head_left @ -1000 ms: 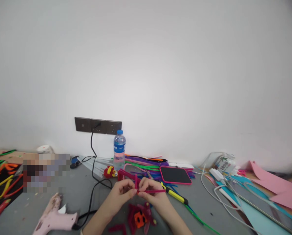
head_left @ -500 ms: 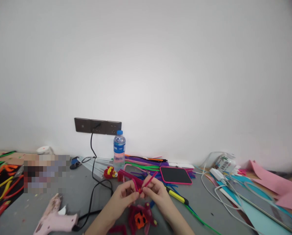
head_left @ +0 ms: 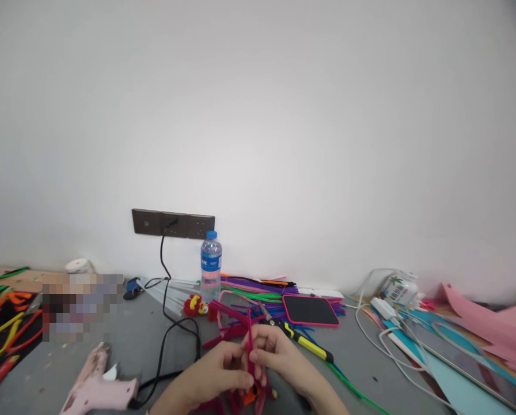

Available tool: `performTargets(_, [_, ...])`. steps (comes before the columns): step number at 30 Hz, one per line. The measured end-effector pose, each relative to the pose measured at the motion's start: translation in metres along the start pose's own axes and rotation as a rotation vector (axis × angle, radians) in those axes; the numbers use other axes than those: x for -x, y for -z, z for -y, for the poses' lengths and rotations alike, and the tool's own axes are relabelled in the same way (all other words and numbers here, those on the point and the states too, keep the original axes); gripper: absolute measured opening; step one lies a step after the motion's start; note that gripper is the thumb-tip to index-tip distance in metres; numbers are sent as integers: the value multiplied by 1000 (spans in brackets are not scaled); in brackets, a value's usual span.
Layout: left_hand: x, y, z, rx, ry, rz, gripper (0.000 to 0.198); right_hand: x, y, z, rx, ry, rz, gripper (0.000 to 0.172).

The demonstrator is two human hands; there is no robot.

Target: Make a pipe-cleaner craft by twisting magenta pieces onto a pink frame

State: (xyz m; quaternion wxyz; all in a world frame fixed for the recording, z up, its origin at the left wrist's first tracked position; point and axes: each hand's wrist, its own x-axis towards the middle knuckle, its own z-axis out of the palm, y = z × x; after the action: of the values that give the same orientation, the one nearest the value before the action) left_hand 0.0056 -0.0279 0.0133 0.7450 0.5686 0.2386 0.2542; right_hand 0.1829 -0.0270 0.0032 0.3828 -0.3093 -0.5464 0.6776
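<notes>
Near the bottom centre, my left hand (head_left: 223, 372) and my right hand (head_left: 277, 354) meet with fingers pinched. A dark pink fuzzy stem (head_left: 250, 334) stands upright between the fingertips of my right hand, and my left fingertips press close to its lower part. Under the hands lies a dark pink fuzzy figure with an orange part (head_left: 250, 396), mostly covered by them. Just beyond the fingers, more dark pink stems (head_left: 230, 311) lie on the grey table (head_left: 154, 305).
Behind are a water bottle (head_left: 211, 262), a red and yellow fuzzy piece (head_left: 194, 305) and a pink-edged phone (head_left: 311, 310). Pliers with yellow and black handles (head_left: 312, 346) lie right. A pink glue gun (head_left: 102, 389) is at left, its black cord (head_left: 165, 300) running to the wall socket.
Both hands have moved slightly down, covering more of the orange and pink figure. The pink stem has turned from slanting to upright. More of the pliers now shows.
</notes>
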Motion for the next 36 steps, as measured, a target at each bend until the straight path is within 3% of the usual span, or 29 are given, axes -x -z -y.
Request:
performTargets(4, [-2, 2, 2, -27, -15, -114, 33, -2, 2, -2, 11, 56, -89, 34])
performTargets(9, [-9, 13, 10, -177, -199, -373, 33, -6, 1, -1, 7, 149, -259, 33])
performTargets(17, [-8, 12, 7, -505, -320, -646, 2, -10, -4, -4, -73, 180, -282, 32])
performTargets(27, [-7, 14, 7, -592, -498, -782, 5, -8, -10, -3, -187, 197, -289, 30])
performTargets(36, [-4, 12, 6, -762, -683, -791, 12, -8, -12, -4, -261, 194, -271, 30])
